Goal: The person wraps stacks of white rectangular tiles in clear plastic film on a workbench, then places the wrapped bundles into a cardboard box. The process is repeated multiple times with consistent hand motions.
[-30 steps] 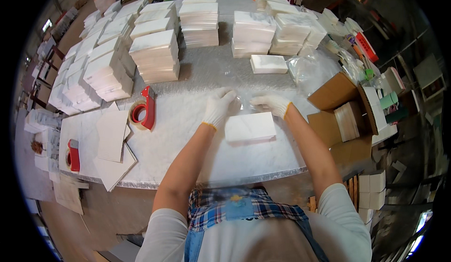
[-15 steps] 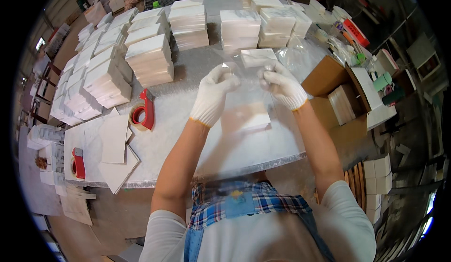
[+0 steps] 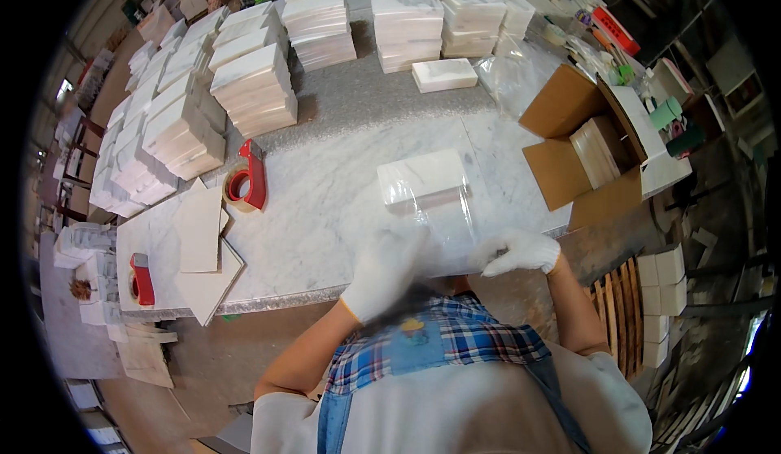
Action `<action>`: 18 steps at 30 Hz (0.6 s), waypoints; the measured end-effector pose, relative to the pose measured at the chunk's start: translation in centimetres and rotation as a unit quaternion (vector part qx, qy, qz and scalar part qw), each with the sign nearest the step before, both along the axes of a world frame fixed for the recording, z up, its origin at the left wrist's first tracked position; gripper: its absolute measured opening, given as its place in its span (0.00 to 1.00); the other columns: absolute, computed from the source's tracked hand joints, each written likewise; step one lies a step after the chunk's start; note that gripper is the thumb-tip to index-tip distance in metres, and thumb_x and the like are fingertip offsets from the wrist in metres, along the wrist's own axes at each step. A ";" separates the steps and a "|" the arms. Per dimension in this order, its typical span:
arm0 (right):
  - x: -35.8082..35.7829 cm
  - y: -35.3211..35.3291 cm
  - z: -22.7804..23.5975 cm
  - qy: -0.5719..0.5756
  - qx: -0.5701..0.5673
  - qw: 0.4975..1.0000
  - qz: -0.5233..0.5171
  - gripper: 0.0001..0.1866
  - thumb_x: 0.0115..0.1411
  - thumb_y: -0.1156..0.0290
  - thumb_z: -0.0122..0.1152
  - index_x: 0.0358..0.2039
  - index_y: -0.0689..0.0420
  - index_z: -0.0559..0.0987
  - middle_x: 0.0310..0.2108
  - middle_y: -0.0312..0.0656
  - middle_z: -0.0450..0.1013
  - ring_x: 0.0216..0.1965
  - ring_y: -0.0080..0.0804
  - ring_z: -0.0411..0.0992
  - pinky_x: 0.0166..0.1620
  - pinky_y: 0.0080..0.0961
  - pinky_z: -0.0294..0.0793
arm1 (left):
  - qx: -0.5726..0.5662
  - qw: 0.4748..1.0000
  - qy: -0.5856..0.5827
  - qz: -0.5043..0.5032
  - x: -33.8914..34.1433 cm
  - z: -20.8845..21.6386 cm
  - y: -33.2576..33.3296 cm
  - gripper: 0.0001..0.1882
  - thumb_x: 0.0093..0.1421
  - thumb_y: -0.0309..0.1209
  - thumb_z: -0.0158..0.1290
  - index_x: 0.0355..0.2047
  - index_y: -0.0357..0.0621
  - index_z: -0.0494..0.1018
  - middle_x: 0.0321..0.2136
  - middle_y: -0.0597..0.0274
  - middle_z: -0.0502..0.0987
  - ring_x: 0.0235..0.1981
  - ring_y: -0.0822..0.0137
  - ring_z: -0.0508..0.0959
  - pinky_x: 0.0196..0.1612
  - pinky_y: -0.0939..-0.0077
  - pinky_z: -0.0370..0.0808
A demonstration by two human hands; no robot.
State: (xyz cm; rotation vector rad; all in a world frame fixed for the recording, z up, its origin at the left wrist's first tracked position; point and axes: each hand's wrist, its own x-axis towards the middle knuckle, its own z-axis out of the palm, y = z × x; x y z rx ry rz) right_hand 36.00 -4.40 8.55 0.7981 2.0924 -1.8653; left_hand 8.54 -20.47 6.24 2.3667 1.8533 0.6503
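Your white slab [image 3: 423, 176] lay flat on the bench [image 3: 317, 153], to the left of the open cardboard box [image 3: 559, 173]. Clear film [image 3: 443, 222] stretched from the slab's near side toward you, left of the box and slightly nearer you than it.

Your left hand [image 3: 390, 263], gloved in white, was farther left of the box and nearer you, by the film's left side. It was blurred, so I couldn't tell how far open its fingers were or whether they had hold of film. Your right hand [image 3: 521, 253], also gloved, was just left of the box on the near side, by the film's right edge. Its thumb and fingers seemed slightly apart, but I couldn't tell if they pinched the film.

Beyond the box and to its left sat a second slab [image 3: 444, 75], with crumpled plastic [image 3: 512, 73] beside it. Well left of the box stood a red tape dispenser [image 3: 254, 176] near some pale sheets [image 3: 200, 230].
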 end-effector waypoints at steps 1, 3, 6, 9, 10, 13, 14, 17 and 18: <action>0.2 -0.8 -1.7 0.061 -0.038 0.996 -0.048 0.14 0.58 0.70 0.71 0.44 0.61 0.86 0.38 0.40 0.83 0.42 0.30 0.78 0.48 0.29 0.77 | 0.016 0.999 0.023 -0.028 -0.1 -0.3 0.0 0.25 0.49 0.26 0.59 0.51 0.39 0.75 0.31 0.59 0.78 0.37 0.53 0.77 0.45 0.60 0.74; 0.0 -0.9 -3.1 0.065 0.071 0.995 0.003 0.14 0.57 0.69 0.69 0.43 0.59 0.86 0.39 0.42 0.82 0.42 0.36 0.79 0.49 0.31 0.77 | 0.047 0.993 0.071 -0.083 -0.2 -0.7 -0.1 0.18 0.48 0.28 0.57 0.42 0.40 0.78 0.31 0.59 0.77 0.37 0.54 0.76 0.46 0.59 0.74; -0.6 -1.0 -4.1 0.047 0.196 0.978 0.056 0.13 0.57 0.68 0.66 0.41 0.55 0.87 0.39 0.46 0.81 0.43 0.43 0.79 0.49 0.34 0.77 | 0.022 0.988 0.134 -0.080 0.2 -1.5 -0.2 0.07 0.49 0.30 0.56 0.30 0.43 0.77 0.31 0.60 0.77 0.39 0.54 0.76 0.47 0.58 0.74; -0.9 -1.3 -4.8 0.045 0.267 0.960 0.071 0.12 0.57 0.68 0.63 0.40 0.53 0.87 0.39 0.47 0.81 0.42 0.47 0.78 0.48 0.37 0.77 | 0.078 0.989 0.111 -0.059 1.1 0.2 0.3 0.08 0.49 0.29 0.57 0.31 0.45 0.77 0.32 0.59 0.77 0.41 0.51 0.76 0.48 0.58 0.74; -1.1 -1.5 -4.8 0.050 0.286 0.954 0.072 0.12 0.57 0.68 0.62 0.40 0.52 0.87 0.38 0.47 0.80 0.42 0.48 0.78 0.48 0.37 0.77 | 0.056 0.990 0.118 -0.056 1.2 0.5 0.1 0.08 0.49 0.29 0.57 0.32 0.45 0.78 0.33 0.59 0.78 0.41 0.51 0.76 0.47 0.58 0.75; -1.8 -1.9 -4.3 0.010 0.331 0.939 0.090 0.11 0.56 0.68 0.62 0.39 0.51 0.87 0.39 0.46 0.81 0.42 0.49 0.78 0.47 0.39 0.77 | -0.038 0.992 0.082 -0.090 1.5 2.4 -0.4 0.08 0.52 0.29 0.59 0.34 0.45 0.80 0.34 0.57 0.79 0.42 0.53 0.78 0.47 0.59 0.76; -1.8 -2.0 -4.3 0.012 0.329 0.940 0.088 0.11 0.56 0.68 0.61 0.38 0.50 0.87 0.38 0.45 0.81 0.42 0.48 0.78 0.47 0.40 0.77 | -0.087 0.987 0.031 -0.128 1.3 4.4 0.0 0.09 0.52 0.29 0.59 0.35 0.45 0.80 0.35 0.57 0.79 0.42 0.54 0.78 0.46 0.60 0.77; -1.9 -2.2 -4.5 0.017 0.360 0.929 0.085 0.11 0.56 0.68 0.61 0.37 0.47 0.87 0.38 0.43 0.81 0.41 0.47 0.78 0.46 0.40 0.78 | -0.077 0.956 -0.238 -0.155 2.1 7.9 2.0 0.08 0.55 0.31 0.60 0.36 0.45 0.81 0.37 0.57 0.80 0.40 0.55 0.79 0.45 0.61 0.78; -1.9 -2.5 -4.7 0.015 0.393 0.916 0.083 0.10 0.56 0.68 0.61 0.37 0.45 0.87 0.38 0.42 0.81 0.41 0.46 0.78 0.45 0.40 0.78 | -0.047 0.926 -0.344 -0.149 2.7 8.2 3.1 0.08 0.56 0.32 0.60 0.36 0.46 0.81 0.37 0.57 0.80 0.39 0.55 0.80 0.45 0.61 0.78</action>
